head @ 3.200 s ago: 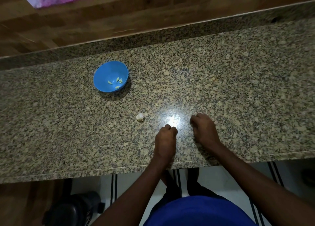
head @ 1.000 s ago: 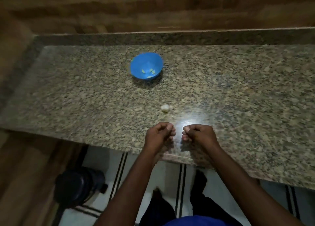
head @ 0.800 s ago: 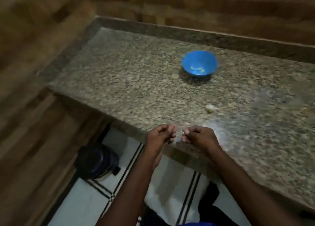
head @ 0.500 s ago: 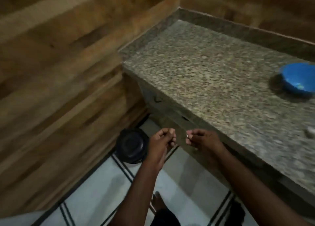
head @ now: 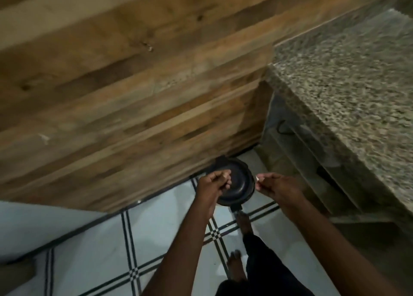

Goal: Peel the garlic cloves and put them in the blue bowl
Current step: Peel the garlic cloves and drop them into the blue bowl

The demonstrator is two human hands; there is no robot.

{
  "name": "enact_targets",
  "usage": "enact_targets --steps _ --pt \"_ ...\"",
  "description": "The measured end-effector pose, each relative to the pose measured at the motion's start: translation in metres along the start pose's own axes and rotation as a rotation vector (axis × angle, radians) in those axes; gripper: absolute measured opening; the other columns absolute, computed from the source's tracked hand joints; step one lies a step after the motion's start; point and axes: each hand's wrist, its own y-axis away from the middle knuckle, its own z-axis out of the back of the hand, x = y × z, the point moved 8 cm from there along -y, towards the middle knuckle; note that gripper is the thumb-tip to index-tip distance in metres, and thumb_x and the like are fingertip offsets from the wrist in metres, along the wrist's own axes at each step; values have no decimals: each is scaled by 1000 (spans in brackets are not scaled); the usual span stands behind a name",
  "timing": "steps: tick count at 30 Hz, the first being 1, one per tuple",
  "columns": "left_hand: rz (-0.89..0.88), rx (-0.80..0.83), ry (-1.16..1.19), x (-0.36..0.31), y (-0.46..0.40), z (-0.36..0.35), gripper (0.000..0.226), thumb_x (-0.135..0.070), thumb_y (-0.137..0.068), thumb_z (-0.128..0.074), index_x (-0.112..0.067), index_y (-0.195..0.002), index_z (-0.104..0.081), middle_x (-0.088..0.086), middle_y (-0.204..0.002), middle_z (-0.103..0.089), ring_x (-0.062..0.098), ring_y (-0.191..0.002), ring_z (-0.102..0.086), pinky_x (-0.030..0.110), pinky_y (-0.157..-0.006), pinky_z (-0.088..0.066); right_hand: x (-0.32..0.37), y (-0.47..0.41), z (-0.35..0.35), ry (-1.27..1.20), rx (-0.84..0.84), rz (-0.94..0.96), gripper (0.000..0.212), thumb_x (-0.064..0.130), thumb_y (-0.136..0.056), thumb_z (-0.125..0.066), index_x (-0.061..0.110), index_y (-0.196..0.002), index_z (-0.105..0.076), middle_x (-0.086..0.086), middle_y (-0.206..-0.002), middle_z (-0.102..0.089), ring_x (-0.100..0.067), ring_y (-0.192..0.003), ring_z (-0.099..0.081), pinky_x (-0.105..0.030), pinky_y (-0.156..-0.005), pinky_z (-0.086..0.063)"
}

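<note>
I hold both hands over the black bin (head: 237, 181) on the floor: right hand (head: 277, 187) pinches a pale scrap (head: 257, 178), left hand (head: 213, 184) curled, contents unclear.

Small pale garlic piece (head: 257, 178) being pinched at right hand (head: 276, 185) fingertips.
Whether clove or skin cannot be told: too small, blurred. It is being held in the air above a round black bin (head: 234, 184), off the counter edge.
</note>
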Motion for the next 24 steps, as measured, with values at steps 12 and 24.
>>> enact_targets --steps 12,24 --pt "173 -159 -62 67 -129 71 13 0 -94 -66 -2 -105 -74 9 -82 -72 10 -67 -64 15 -64 -54 -72 -152 -36 249 -115 -231 12 2 -93 -66 0 -81 -67 -17 -79 -66 -23 -72 -64 -25 -65 -60" --pt "208 -179 -97 100 -163 84 12 1 -93 -68 1 -103 -73 13 -85 -71 16 -73 -65 15 -66 -57 -117 -183 -28 309 -185 -268 9 0 -85 -72 -5 -79 -68 -22 -77 -70 -29 -73 -66 -46 -91 -58"
